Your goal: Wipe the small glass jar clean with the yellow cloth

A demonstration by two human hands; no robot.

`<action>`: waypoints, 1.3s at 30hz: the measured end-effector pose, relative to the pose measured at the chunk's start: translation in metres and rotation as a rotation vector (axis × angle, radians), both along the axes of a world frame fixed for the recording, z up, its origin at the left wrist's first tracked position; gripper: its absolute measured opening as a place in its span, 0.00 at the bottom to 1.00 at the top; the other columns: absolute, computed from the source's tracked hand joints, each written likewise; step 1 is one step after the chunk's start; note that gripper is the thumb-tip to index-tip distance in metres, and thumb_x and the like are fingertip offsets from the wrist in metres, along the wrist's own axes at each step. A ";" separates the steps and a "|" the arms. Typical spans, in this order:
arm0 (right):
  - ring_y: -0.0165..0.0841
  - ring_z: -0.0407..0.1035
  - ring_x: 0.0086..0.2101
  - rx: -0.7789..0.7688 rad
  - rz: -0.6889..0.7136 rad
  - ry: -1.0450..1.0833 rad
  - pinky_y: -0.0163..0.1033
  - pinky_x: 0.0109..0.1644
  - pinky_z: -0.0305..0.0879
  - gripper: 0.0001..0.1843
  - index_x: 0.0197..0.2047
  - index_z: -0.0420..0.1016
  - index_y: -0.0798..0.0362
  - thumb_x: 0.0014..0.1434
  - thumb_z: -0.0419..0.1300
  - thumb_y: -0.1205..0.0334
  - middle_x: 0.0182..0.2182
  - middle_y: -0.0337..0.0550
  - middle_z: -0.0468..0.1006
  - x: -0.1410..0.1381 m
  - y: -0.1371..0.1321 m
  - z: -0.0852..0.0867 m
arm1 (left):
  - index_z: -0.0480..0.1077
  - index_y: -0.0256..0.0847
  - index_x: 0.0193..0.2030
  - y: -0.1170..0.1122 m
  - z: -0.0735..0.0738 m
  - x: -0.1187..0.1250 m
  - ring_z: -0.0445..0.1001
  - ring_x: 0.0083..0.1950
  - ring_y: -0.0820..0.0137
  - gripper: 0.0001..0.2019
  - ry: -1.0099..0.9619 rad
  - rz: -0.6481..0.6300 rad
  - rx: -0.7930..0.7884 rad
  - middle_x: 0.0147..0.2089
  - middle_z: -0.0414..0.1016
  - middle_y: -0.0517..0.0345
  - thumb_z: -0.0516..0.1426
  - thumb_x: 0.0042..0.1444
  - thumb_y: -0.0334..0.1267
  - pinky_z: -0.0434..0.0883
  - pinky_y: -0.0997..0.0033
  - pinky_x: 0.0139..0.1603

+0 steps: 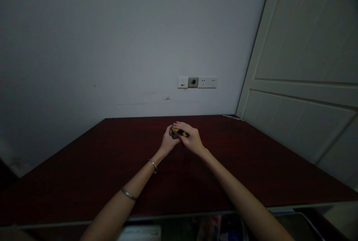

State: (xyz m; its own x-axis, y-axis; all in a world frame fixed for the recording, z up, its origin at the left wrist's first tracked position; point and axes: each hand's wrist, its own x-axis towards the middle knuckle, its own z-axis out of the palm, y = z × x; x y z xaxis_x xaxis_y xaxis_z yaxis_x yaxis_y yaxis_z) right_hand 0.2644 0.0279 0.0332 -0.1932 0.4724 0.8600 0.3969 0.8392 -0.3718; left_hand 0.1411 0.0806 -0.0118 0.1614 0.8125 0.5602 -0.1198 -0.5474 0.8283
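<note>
Both my hands meet over the far middle of a dark red-brown table (84, 166). My right hand (191, 139) is closed around a small yellow and black tool (180, 132), which looks like a screwdriver or pen. My left hand (168, 142) is curled against the tool's left end, its fingers pinched on a small dark thing I cannot make out. Two thin bracelets sit on my left forearm.
A white wall rises behind the table, with a row of power sockets (197, 82) above its far edge. A white panelled door (304, 73) stands at the right. Below the table's near edge lie some dim packages (212, 228).
</note>
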 end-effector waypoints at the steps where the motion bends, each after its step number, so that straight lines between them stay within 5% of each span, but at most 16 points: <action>1: 0.35 0.65 0.52 0.034 0.017 -0.052 0.47 0.59 0.58 0.21 0.46 0.73 0.48 0.51 0.55 0.75 0.47 0.42 0.75 0.001 -0.002 -0.002 | 0.60 0.35 0.48 0.001 0.000 0.001 0.71 0.48 0.65 0.30 -0.004 0.000 0.003 0.49 0.70 0.47 0.63 0.35 0.32 0.67 0.65 0.50; 5: 0.35 0.65 0.52 0.057 0.043 -0.121 0.46 0.59 0.58 0.23 0.47 0.73 0.49 0.50 0.53 0.77 0.47 0.43 0.75 0.008 -0.001 -0.002 | 0.60 0.35 0.49 -0.001 -0.001 0.002 0.71 0.47 0.66 0.31 -0.022 -0.045 -0.023 0.48 0.70 0.47 0.63 0.35 0.32 0.67 0.65 0.49; 12: 0.35 0.73 0.43 -0.109 -0.091 0.082 0.42 0.50 0.68 0.15 0.44 0.75 0.49 0.53 0.58 0.68 0.42 0.43 0.78 0.006 0.015 0.007 | 0.60 0.35 0.50 -0.008 0.003 0.001 0.72 0.46 0.66 0.31 0.013 -0.030 -0.090 0.46 0.71 0.49 0.65 0.38 0.35 0.67 0.63 0.49; 19: 0.35 0.65 0.52 0.032 0.051 -0.163 0.48 0.59 0.59 0.24 0.47 0.74 0.48 0.49 0.53 0.77 0.47 0.42 0.75 0.007 -0.003 0.000 | 0.62 0.36 0.46 -0.004 0.003 0.002 0.71 0.49 0.64 0.29 -0.031 -0.022 -0.048 0.49 0.70 0.47 0.64 0.34 0.33 0.66 0.63 0.52; 27: 0.36 0.73 0.43 -0.182 -0.030 0.144 0.44 0.51 0.68 0.13 0.42 0.76 0.48 0.52 0.60 0.65 0.42 0.43 0.78 0.013 0.012 0.005 | 0.59 0.34 0.49 -0.007 0.002 -0.001 0.71 0.47 0.63 0.33 0.029 0.000 -0.129 0.45 0.71 0.46 0.66 0.35 0.37 0.68 0.60 0.49; 35: 0.35 0.65 0.53 -0.016 0.113 -0.160 0.49 0.59 0.59 0.25 0.45 0.75 0.47 0.48 0.53 0.79 0.46 0.41 0.76 0.010 -0.002 -0.003 | 0.60 0.37 0.45 0.002 -0.001 0.002 0.72 0.46 0.65 0.29 -0.036 0.003 -0.072 0.47 0.71 0.48 0.64 0.33 0.32 0.68 0.63 0.48; 39: 0.37 0.67 0.50 -0.120 0.121 -0.011 0.49 0.57 0.61 0.16 0.41 0.77 0.48 0.51 0.57 0.72 0.43 0.42 0.78 0.017 0.005 -0.003 | 0.59 0.36 0.48 0.002 -0.004 0.001 0.72 0.45 0.66 0.31 -0.031 -0.038 -0.125 0.46 0.71 0.48 0.65 0.36 0.36 0.70 0.64 0.46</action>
